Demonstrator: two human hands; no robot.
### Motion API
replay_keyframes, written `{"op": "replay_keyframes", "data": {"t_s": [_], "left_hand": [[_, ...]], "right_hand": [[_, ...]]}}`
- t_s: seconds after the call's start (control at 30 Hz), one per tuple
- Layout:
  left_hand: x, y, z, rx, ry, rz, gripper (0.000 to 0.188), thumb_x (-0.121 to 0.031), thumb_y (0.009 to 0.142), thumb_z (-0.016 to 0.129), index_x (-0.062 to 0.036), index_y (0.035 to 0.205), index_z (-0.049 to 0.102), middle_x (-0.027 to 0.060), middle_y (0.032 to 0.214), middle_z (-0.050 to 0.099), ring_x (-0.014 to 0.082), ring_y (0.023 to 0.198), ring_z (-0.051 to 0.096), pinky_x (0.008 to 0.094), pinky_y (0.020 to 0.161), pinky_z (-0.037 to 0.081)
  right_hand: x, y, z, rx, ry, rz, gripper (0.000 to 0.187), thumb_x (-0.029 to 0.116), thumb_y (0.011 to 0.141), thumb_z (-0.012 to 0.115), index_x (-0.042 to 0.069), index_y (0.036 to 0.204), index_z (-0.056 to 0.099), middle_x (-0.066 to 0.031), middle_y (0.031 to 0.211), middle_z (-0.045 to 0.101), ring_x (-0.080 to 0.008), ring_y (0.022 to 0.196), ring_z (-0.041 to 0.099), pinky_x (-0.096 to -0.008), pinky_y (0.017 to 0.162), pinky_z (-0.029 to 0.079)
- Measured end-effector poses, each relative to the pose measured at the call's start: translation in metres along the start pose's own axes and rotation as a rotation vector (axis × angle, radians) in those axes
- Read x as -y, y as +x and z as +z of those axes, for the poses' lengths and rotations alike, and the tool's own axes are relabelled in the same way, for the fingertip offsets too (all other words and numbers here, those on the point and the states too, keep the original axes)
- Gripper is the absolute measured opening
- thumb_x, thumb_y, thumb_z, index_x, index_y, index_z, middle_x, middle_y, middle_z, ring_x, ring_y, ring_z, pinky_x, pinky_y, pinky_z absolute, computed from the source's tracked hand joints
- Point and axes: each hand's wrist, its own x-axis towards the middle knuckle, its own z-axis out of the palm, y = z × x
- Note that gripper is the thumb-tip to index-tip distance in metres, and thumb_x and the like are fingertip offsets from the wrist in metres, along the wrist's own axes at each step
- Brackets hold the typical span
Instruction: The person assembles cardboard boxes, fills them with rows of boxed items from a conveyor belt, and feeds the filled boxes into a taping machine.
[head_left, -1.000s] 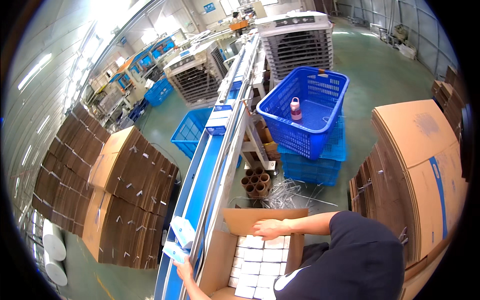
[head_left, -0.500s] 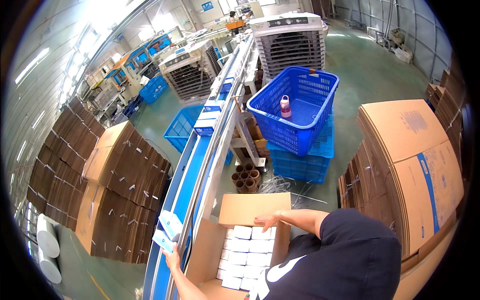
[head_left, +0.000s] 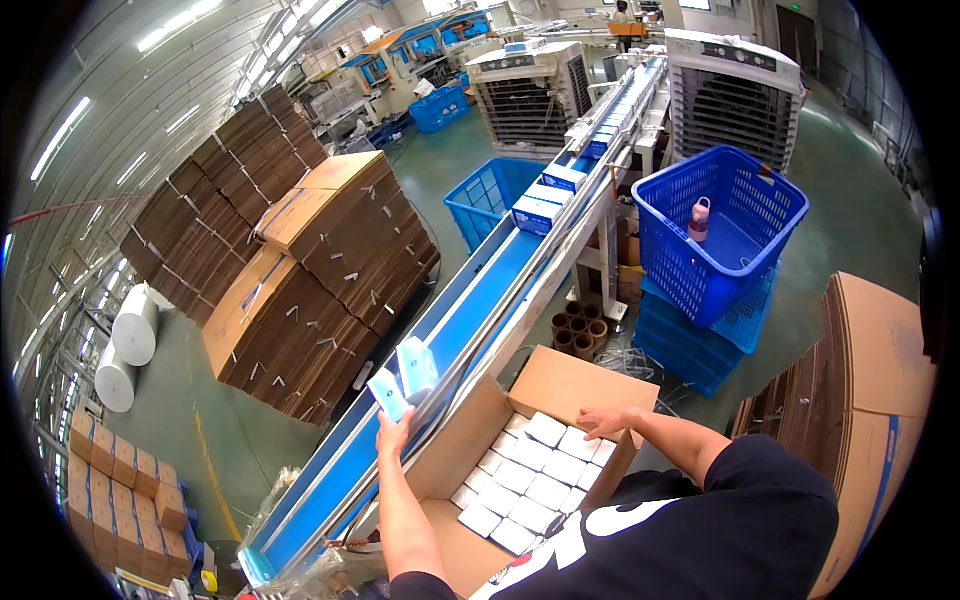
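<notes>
My left hand (head_left: 394,432) is closed on a small light-blue and white pack (head_left: 387,394) above the blue conveyor belt (head_left: 440,345). A second pack of the same look (head_left: 416,370) leans against it; whether my fingers reach that one too is hidden. Between my arms stands an open cardboard carton (head_left: 470,420), filled with rows of small white packs (head_left: 530,455). My right hand (head_left: 607,421) lies at the carton's far right corner, over the packs beside the raised flap, its fingers stretched out and holding nothing.
More blue-and-white boxes (head_left: 540,212) sit farther up the belt. Right of the conveyor, a dark-blue basket (head_left: 715,260) with a pink bottle (head_left: 699,220) rests on blue crates (head_left: 700,340). Flattened cartons are stacked at left (head_left: 330,290) and right (head_left: 850,400). Brown cardboard tubes (head_left: 580,335) stand beyond the carton.
My view has swung left, so the scene appears shifted right. My left hand still holds its pack over the belt. The right hand stays at the carton's far corner.
</notes>
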Motion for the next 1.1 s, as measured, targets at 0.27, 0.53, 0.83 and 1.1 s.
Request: {"op": "replay_keyframes", "data": {"t_s": [0.27,0.53,0.83,1.1], "left_hand": [[0.022,0.011,0.004,0.024,-0.084,0.089,0.090,-0.065,0.069,0.061,-0.0051,0.131,0.034,0.0196,0.119,0.056,0.0368,0.112,0.051,0.0414,0.093,0.039],[0.004,0.002,0.001,0.059,-0.139,0.110,0.076,-0.056,0.078,0.059,-0.0031,0.130,0.040,0.0188,0.120,0.055,0.0320,0.112,0.052,0.0377,0.091,0.040],[0.028,0.020,0.007,0.163,-0.445,0.126,0.078,-0.038,0.082,0.066,0.0073,0.134,0.029,0.0210,0.122,0.052,0.0229,0.114,0.051,0.0320,0.094,0.039],[0.026,0.012,0.003,0.245,-0.630,0.073,0.071,-0.026,0.084,0.066,0.0065,0.135,0.029,0.0161,0.117,0.056,0.0164,0.104,0.055,0.0275,0.089,0.042]], "right_hand": [[-0.002,0.000,0.017,-0.165,0.035,-0.036,0.066,0.049,0.082,0.053,0.005,0.130,0.040,-0.0171,0.130,0.036,-0.0327,0.124,0.033,-0.0404,0.103,0.028],[0.003,-0.012,0.009,-0.175,0.101,-0.132,0.055,0.045,0.084,0.053,0.001,0.117,0.046,-0.0164,0.110,0.042,-0.0323,0.107,0.043,-0.0393,0.091,0.034],[-0.009,-0.003,0.017,-0.252,0.135,-0.236,0.044,0.038,0.084,0.056,0.001,0.105,0.049,-0.0165,0.102,0.041,-0.0316,0.101,0.042,-0.0378,0.088,0.034],[-0.007,-0.007,0.024,-0.212,0.204,-0.176,0.046,0.040,0.084,0.055,0.002,0.108,0.046,-0.0146,0.106,0.039,-0.0314,0.102,0.042,-0.0388,0.088,0.034]]}}
